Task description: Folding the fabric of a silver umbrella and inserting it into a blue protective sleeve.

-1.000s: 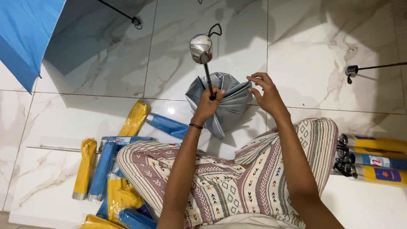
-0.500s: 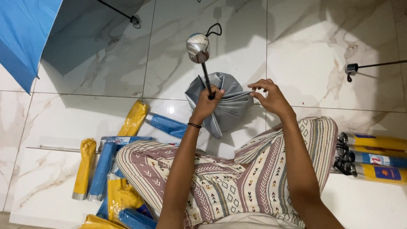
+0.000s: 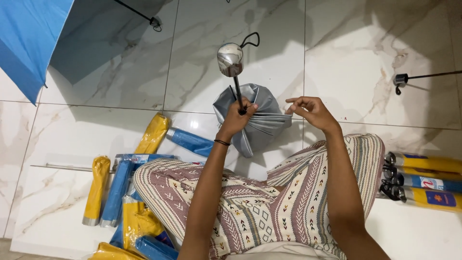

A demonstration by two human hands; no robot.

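Note:
A folded grey umbrella (image 3: 260, 123) stands upside down in front of my knees, its silver handle (image 3: 230, 58) with a black loop pointing up at me. My left hand (image 3: 237, 118) is shut around the gathered grey cloth and the black shaft. To the right of the cloth hovers my right hand (image 3: 310, 110), fingers curled and apart, just off the folds and holding nothing that I can make out. I sit cross-legged on the marble floor in patterned trousers (image 3: 260, 197).
Yellow and blue umbrella sleeves (image 3: 115, 188) lie in a heap at my left. Several packed umbrellas (image 3: 423, 180) lie at the right. An open blue umbrella (image 3: 29, 43) fills the top left corner. A black umbrella shaft (image 3: 423, 77) lies at the far right.
My right hand has let go of the grey cloth and drawn back to the right. The canopy folds now look tighter around the shaft. My left hand has stayed on the umbrella.

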